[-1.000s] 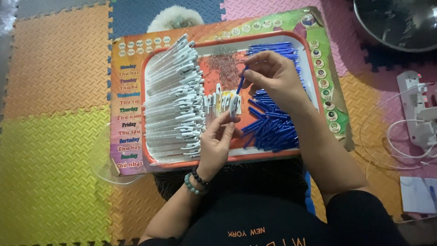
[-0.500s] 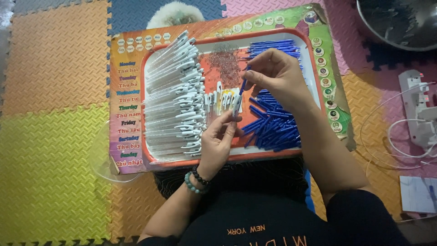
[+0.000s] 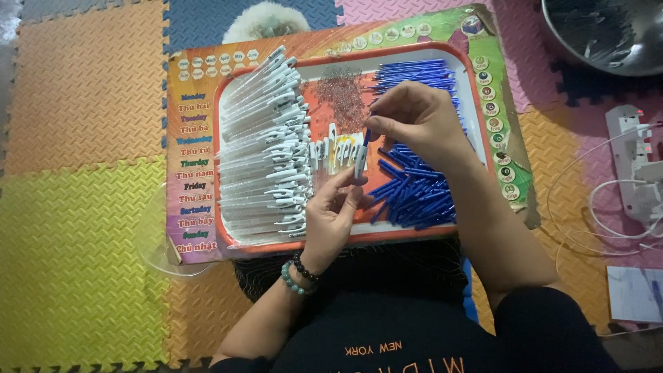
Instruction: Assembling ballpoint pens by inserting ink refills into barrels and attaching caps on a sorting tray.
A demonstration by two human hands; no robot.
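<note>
Head view, looking down on an orange-rimmed tray (image 3: 345, 242) resting on a colourful printed board (image 3: 190, 173) over foam floor mats (image 3: 76, 207). Tray contents: at 9 o'clock, a dense stack of white pen barrels (image 3: 259, 152), too many & too overlapped to count; at 3 o'clock, a heap of blue pen parts (image 3: 414, 197), also uncountable; at 12 o'clock, a patch of tiny springs (image 3: 342, 97), blurry. Approx. 5–6 small white pieces (image 3: 331, 150) stand in a row at centre.

Left hand (image 3: 331, 217) at 6 o'clock, fingers curled, pinching a white pen barrel (image 3: 360, 160) upright at tray centre. Right hand (image 3: 421, 124) at 1 o'clock, fingertips pinched narrow on a thin blue piece (image 3: 367, 136) touching the barrel's top.

2 hands, 1 bead bracelet (image 3: 297, 273) on left wrist. Metal bowl (image 3: 608, 34) cut off at 2 o'clock. Power strip (image 3: 632, 159) w/ white cables (image 3: 587, 221) at 3 o'clock, partly cut off.
</note>
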